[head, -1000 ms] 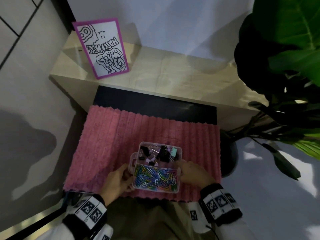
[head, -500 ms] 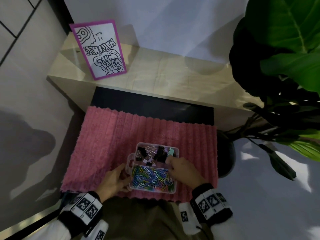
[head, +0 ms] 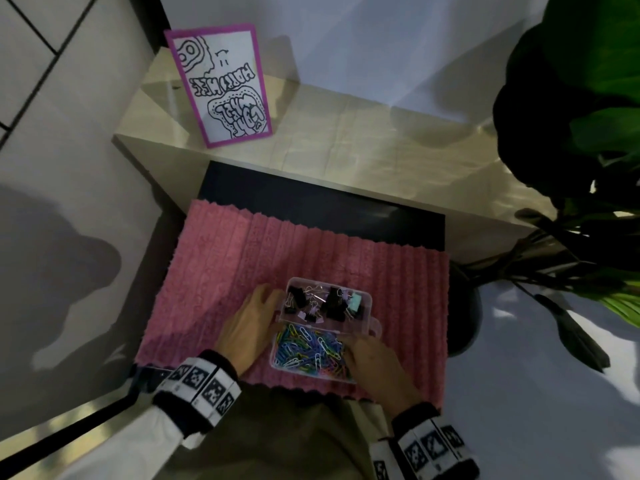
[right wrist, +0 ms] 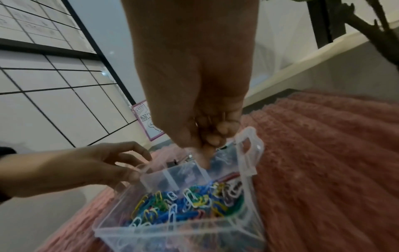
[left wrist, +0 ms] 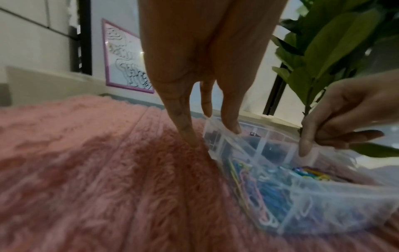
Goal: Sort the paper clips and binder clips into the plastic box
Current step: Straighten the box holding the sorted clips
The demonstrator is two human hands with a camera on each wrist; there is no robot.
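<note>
I've got the clear plastic box sitting on the pink shaggy mat, near its front edge, just ahead of my lap. Far compartment holds the binder clips, mostly black, one mint; near compartment holds the coloured paper clips, heaped.

My left hand is at the box's left wall, fingers fairly straight and a bit apart; left wrist view shows fingertips touching the rim, not wrapped round it. My right hand is at the near-right corner, fingers curled in tight; right wrist view suggests thin wire between them, prob. a paper clip, but can't tell for sure.

Handling, my guess: box is thin, light, a little flexy, walls slick, so brace it by the side walls or the tab on the right end, not the divider. Clips are light, tangle easily.

Room: plenty of bare mat behind and left of the box. The mat's front edge is close, potted plant off right, purple-framed sign on the ledge well apart.
</note>
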